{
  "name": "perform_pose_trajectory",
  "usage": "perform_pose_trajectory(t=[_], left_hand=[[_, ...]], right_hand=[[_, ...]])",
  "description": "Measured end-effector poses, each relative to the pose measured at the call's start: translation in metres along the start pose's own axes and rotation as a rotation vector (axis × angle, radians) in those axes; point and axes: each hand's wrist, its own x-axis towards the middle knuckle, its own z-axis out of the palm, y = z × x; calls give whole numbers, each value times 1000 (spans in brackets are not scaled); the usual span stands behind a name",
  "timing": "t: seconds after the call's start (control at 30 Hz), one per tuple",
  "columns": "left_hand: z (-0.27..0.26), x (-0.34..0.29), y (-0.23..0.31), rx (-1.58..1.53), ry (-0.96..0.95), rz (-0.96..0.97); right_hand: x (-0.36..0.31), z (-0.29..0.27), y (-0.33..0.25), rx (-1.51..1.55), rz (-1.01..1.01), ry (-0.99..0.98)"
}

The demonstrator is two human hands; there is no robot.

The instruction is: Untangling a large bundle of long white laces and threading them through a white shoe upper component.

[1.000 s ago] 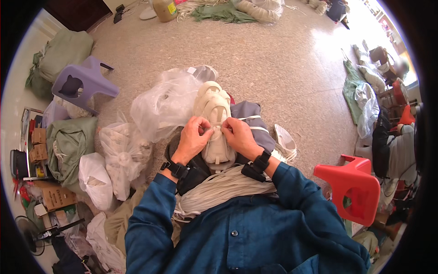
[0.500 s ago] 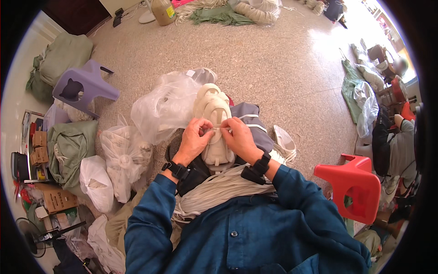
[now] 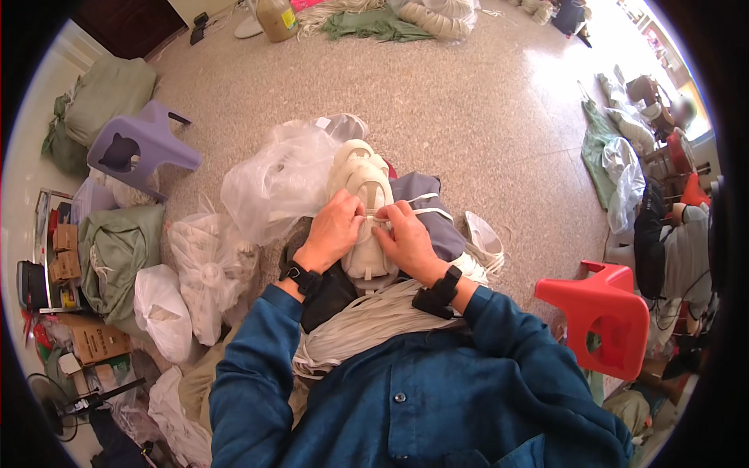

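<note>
In front of me a cream shoe (image 3: 370,264) lies with its toe toward my lap, behind it a row of similar cream shoes (image 3: 353,158). My left hand (image 3: 335,228) is closed at the left side of the shoe's tongue, thumb and forefinger pinching a thin light shoelace. Opposite it, my right hand (image 3: 407,240) pinches at the right eyelet edge, fingers curled around the lace. Only a short bit of the lace shows between the fingertips. Across my lap rests a thick bundle of cream laces (image 3: 363,331).
To the left of the shoes spreads a clear plastic bag (image 3: 273,175), with tied white bags (image 3: 164,312) nearer. A purple stool (image 3: 144,140) lies tipped at left, a red stool (image 3: 597,316) at right. Beside the shoes are grey fabric (image 3: 425,210) and a loose white shoe (image 3: 484,240).
My left hand has shifted up along the shoe and turned so its back shows more. The right hand's fingers have curled in slightly at the eyelets.
</note>
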Motion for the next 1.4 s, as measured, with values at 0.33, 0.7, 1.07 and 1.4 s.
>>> perform_pose_trajectory(t=[0.33, 0.7, 1.07, 1.4], left_hand=[[-44, -32, 2, 37, -9, -219], [-36, -35, -7, 470, -147, -40], [-137, -10, 69, -862, -393, -480], [-173, -1, 112, -758, 129, -128]], right_hand=[[-4, -12, -1, -68, -1, -47], [-2, -11, -18, -135, -292, 26], [16, -5, -16, -241, -385, -81], [74, -59, -63, -172, -477, 254]])
